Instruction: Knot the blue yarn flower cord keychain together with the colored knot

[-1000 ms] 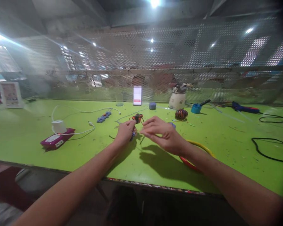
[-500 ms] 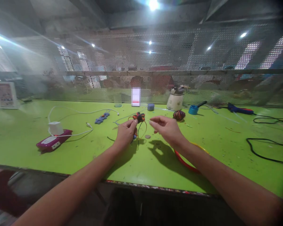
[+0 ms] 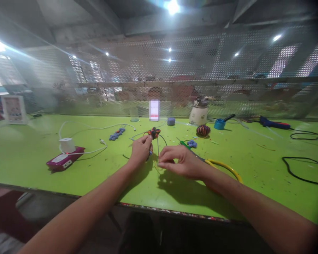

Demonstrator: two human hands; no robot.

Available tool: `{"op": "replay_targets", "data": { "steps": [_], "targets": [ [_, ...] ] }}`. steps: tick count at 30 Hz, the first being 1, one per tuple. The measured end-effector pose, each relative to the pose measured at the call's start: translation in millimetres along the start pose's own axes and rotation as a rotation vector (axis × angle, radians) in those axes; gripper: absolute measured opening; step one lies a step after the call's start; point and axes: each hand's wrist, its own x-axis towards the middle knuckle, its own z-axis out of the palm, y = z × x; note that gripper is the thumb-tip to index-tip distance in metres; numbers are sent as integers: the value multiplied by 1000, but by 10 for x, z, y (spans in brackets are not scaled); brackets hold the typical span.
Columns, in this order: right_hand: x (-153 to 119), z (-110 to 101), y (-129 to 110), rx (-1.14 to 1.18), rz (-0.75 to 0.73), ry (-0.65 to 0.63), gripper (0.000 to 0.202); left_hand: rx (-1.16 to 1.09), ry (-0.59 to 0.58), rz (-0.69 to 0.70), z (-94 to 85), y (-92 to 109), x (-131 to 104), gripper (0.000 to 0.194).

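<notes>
Green tabletop (image 3: 95,173) leaves me room before its near edge (image 3: 175,212); my left hand (image 3: 141,151) pinches the yarn bundle (image 3: 154,132) at its fingertips, my right hand (image 3: 181,161) its dark strand (image 3: 158,145).

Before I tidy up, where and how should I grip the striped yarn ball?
Probably pinch the yarn ball around its rounded middle, coming from above: its top is uncovered, while the jug stands behind it and the blue container to its right.

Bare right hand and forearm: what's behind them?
Behind the right hand: a green-tipped, yellow-handled tool and a small blue knobbly cluster. The forearm covers the tool's rest; can't be seen.
</notes>
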Motion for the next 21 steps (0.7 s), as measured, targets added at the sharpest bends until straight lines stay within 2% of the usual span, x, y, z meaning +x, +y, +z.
{"op": "replay_targets", "data": {
  "steps": [3,8,14,18,21],
  "targets": [
    [-20,14,-83,-24,-70,-155,17,-12,22,-7,-5,-14,18,30],
    [-18,-48,-168,23,-62,-337,16,-55,57,-63,-20,-50,53,26],
    [-34,-125,-146,349,32,-639,13,-92,106,-108,-35,-81,93,30],
    [-43,-188,-103,534,49,-705,16,-80,127,-102,-29,-97,104,29],
    [-38,-316,-51,445,132,-672,21,-64,110,-89,-20,-93,94,30]
  ]
}}
